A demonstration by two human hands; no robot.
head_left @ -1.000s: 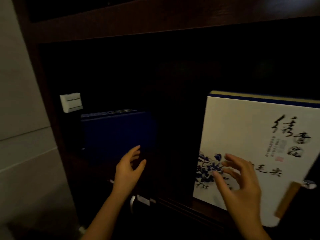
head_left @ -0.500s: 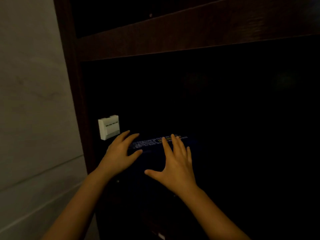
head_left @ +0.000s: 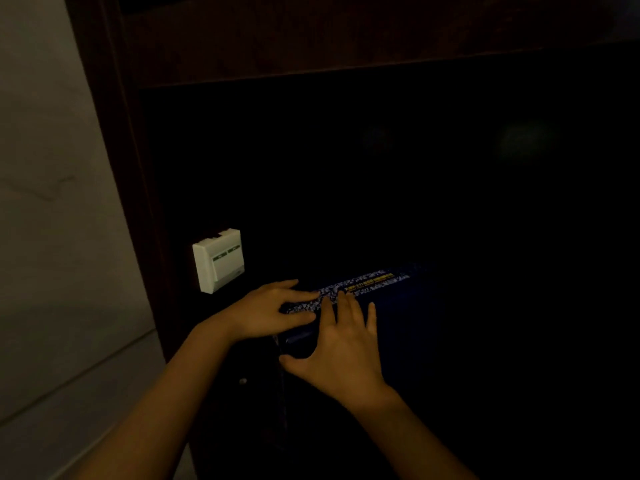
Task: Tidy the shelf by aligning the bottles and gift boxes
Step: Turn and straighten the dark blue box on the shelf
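Note:
A dark blue gift box (head_left: 391, 306) stands in the dim shelf compartment, its top edge printed with a white and yellow pattern. My left hand (head_left: 273, 310) lies over the box's top left corner, fingers stretched flat along the patterned edge. My right hand (head_left: 346, 348) rests flat against the box's front face, fingers spread and pointing up, thumb out to the left. Both hands touch the box. The lower part of the box is lost in the dark.
A small white box (head_left: 218, 259) stands upright at the back left of the compartment, beside the dark wooden side post (head_left: 114, 168). A wooden shelf board (head_left: 346, 39) runs overhead. A pale wall (head_left: 45, 202) lies to the left.
The view swung left and the white flowered gift box left the frame. Both hands moved from the air onto the dark blue box and have closed in on its top left corner.

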